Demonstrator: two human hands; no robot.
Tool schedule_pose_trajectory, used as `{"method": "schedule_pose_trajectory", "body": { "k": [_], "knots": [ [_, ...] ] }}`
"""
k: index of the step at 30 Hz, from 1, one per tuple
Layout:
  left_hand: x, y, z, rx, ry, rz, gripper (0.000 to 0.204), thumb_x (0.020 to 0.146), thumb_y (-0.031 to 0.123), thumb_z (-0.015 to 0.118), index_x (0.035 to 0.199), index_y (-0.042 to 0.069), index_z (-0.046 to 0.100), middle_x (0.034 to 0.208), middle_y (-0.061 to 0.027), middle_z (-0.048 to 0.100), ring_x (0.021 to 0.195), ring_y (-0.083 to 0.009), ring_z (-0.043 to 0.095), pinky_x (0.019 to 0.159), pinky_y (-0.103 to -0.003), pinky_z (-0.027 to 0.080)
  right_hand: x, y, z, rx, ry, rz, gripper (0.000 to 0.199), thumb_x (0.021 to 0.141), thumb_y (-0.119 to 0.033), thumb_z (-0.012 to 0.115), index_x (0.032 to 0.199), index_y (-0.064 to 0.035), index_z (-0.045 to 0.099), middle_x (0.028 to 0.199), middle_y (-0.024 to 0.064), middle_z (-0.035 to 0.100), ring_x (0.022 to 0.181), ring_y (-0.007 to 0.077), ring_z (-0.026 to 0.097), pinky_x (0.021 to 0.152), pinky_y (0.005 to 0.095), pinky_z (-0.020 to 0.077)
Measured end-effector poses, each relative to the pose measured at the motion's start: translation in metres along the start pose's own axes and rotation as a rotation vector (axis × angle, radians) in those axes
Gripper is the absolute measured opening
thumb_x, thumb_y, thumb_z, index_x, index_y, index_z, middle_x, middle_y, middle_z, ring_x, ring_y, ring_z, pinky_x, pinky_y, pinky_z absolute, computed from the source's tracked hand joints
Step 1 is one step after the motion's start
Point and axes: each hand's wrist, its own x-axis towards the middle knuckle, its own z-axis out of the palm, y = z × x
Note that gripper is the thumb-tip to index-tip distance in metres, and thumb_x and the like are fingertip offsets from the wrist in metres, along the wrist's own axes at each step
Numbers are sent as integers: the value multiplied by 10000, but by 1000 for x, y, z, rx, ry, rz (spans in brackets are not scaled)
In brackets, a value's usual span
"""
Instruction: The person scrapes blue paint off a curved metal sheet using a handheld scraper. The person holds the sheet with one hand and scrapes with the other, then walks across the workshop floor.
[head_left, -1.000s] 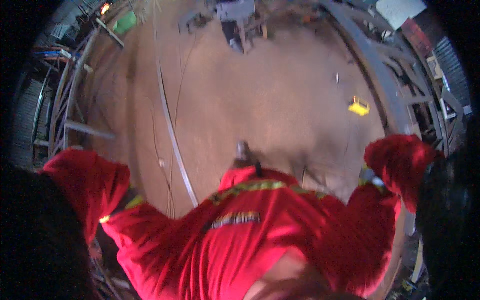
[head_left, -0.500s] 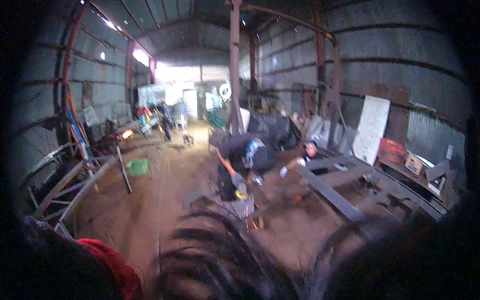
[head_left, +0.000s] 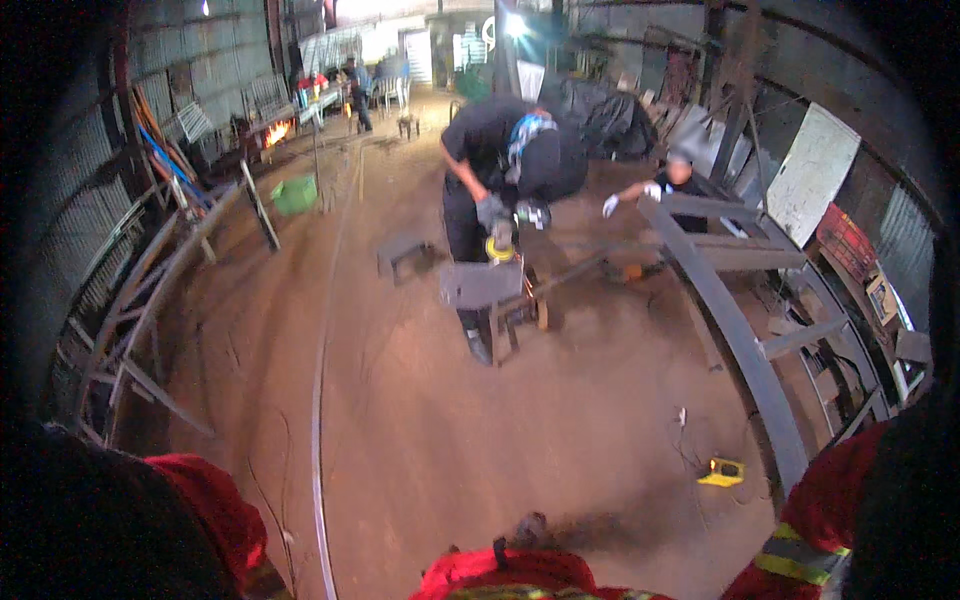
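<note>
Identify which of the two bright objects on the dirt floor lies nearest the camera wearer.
The small yellow object, low on the right beside the dark steel frame. The green tub sits far off, upper left.

White blank board (head_left: 811, 171) leaning, right wall.

My left arm in a red fabric sleeve (head_left: 205, 510) is at the lower left edge. My right arm in a red sleeve with a yellow reflective band (head_left: 815, 530) is at the lower right. Both my hands are outside the picture, so neither grip is visible.
</note>
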Motion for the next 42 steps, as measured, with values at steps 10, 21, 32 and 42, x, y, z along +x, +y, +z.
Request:
{"method": "schedule_pose_trajectory", "body": {
  "k": [10,21,32,42],
  "knots": [
    [27,14,-15,113,328,82,387,819,321,552,889,-53,623,808,-177,643,736,-324,616,695,-450,509,13,-126,-152,-405,260,-700,367,923,-144,565,1215,77,553,1159,229,607,1016,316,627,870,398,531],
    [-73,-54,62,-367,52,-456,203,749,175,659,880,20,647,818,-134,657,714,-312,618,648,-396,497,99,-44,-144,-420,644,-69,262,902,-44,576,1157,5,611,1115,99,630,990,197,598,901,343,482],
    [-460,-69,220,-976,-1513,-494,360,857,421,507,955,149,722,906,-147,692,856,-371,654,750,-472,514,-72,301,151,-348,243,777,218,851,-192,571,983,-44,662,775,99,665,686,196,635,652,345,509],
    [-467,-135,263,-893,-1583,-629,354,855,415,511,954,148,722,907,-145,692,857,-369,653,752,-472,514,-111,274,302,-619,-260,840,277,750,-372,580,869,-150,694,884,122,691,828,327,659,699,470,511]
  ]
}}
